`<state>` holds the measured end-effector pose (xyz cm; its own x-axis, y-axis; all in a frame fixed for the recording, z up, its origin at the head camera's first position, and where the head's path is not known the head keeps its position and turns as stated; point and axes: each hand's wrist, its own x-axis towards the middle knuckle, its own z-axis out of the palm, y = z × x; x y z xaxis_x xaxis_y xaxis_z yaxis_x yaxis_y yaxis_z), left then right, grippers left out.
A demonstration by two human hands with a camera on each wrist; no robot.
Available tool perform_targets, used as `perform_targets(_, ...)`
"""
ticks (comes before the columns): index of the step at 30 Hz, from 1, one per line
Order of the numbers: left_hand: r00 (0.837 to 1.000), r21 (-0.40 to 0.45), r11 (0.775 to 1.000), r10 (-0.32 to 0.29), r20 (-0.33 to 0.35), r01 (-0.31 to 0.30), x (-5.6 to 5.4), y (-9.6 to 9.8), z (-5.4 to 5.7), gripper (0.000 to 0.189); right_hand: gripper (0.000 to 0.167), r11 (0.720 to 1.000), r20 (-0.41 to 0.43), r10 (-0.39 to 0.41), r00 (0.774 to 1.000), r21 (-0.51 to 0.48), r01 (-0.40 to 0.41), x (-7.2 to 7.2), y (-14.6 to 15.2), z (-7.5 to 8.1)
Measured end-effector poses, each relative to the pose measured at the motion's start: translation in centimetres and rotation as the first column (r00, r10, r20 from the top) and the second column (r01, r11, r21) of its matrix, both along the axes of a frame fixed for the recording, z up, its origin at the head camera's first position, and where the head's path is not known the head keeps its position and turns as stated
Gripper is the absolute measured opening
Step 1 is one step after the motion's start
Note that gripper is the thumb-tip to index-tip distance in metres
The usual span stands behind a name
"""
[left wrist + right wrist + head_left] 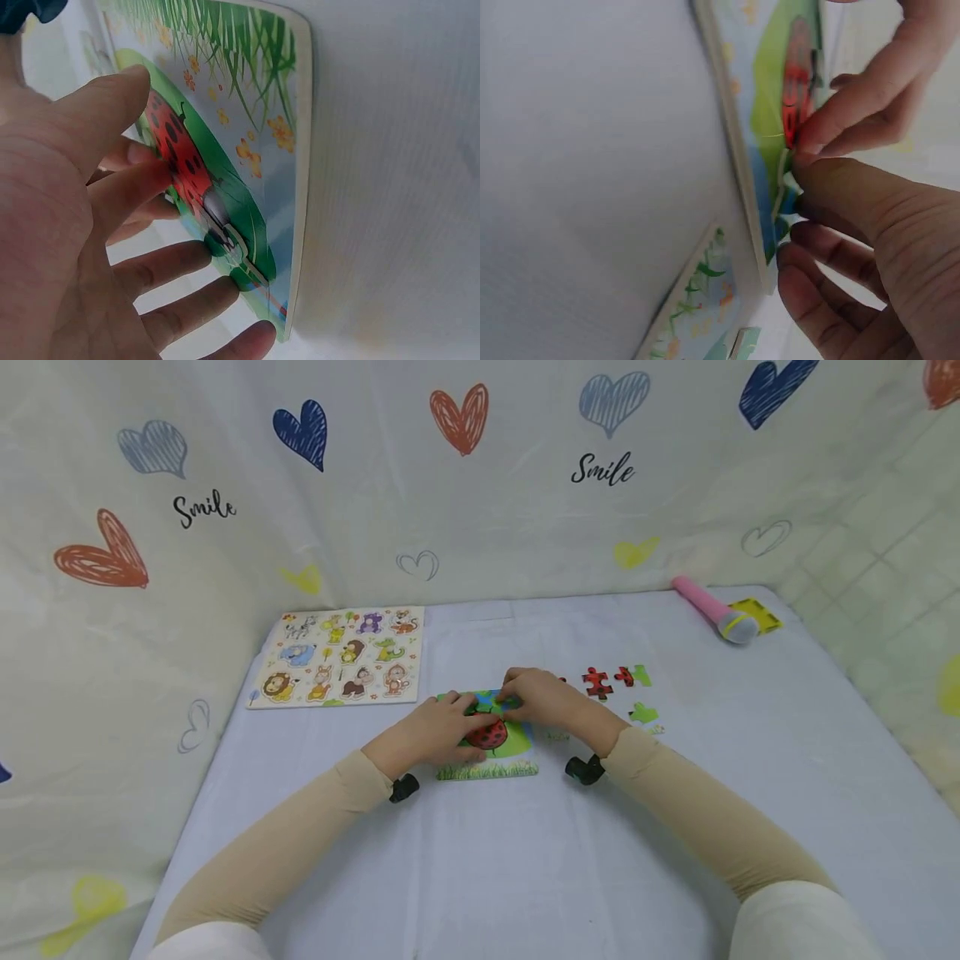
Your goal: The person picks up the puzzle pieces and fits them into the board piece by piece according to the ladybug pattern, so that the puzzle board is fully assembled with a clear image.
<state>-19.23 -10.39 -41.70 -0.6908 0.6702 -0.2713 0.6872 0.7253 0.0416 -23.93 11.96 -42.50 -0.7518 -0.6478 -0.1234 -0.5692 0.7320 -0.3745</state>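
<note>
Puzzle (491, 737) lies on worktop (495, 860) between the hands, left hand (437, 731) loosely spread over its left side, right hand (549, 698) nearest its far-right corner, fingers bent, piece-hold unclear.

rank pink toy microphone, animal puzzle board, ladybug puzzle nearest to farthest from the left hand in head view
1. Ladybug puzzle: under the left hand
2. Animal puzzle board: beyond, to the left
3. Pink toy microphone: back right of the table
</note>
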Motion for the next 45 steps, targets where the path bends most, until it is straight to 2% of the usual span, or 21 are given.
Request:
perform_targets(6, 1.000, -0.014, 1.000, 0.008, 0.019, -0.008, 0.0, -0.2, 0.5, 0.068, 0.033, 0.997, -0.040, 0.071, 0.997, 0.028, -0.070, 0.1, -0.6, 0.0)
perform_targets(9, 0.999, -0.001, 1.000, 0.023, 0.035, -0.023, -0.1, -0.3, 0.5, 0.069, 0.033, 0.998, -0.032, 0.056, 0.998, 0.014, -0.055, 0.2, -0.7, -0.1)
perform_targets(18, 0.998, -0.008, 0.998, 0.055, 0.042, -0.055, -0.8, -1.1, -0.5, 0.080, 0.037, 0.998, -0.007, 0.018, 1.000, -0.060, -0.018, 0.7, -0.5, -0.4)
perform_targets(24, 0.995, -0.020, 0.998, 0.064, 0.074, -0.063, -0.8, -1.5, -0.3, 0.087, 0.039, 0.997, 0.012, -0.003, 1.000, -0.083, 0.004, 0.8, -0.3, -0.7)
perform_targets(31, 0.994, 0.008, 0.998, 0.064, 0.086, -0.065, -0.8, -2.4, -0.1, 0.093, 0.039, 0.992, -0.017, -0.013, 1.000, -0.125, 0.011, 1.0, 0.2, -0.9)
perform_targets(39, 0.989, 0.019, 0.993, 0.115, 0.098, -0.118, -1.0, -3.7, -0.2, 0.098, 0.041, 0.998, -0.048, -0.046, 0.998, -0.053, 0.044, 1.2, 0.9, -0.7)
perform_targets(45, 0.989, 0.037, 0.992, 0.119, 0.090, -0.123, -1.1, -4.8, -0.2, 0.103, 0.037, 0.996, -0.083, -0.086, 0.993, -0.033, 0.083, 0.8, 3.2, -0.5)
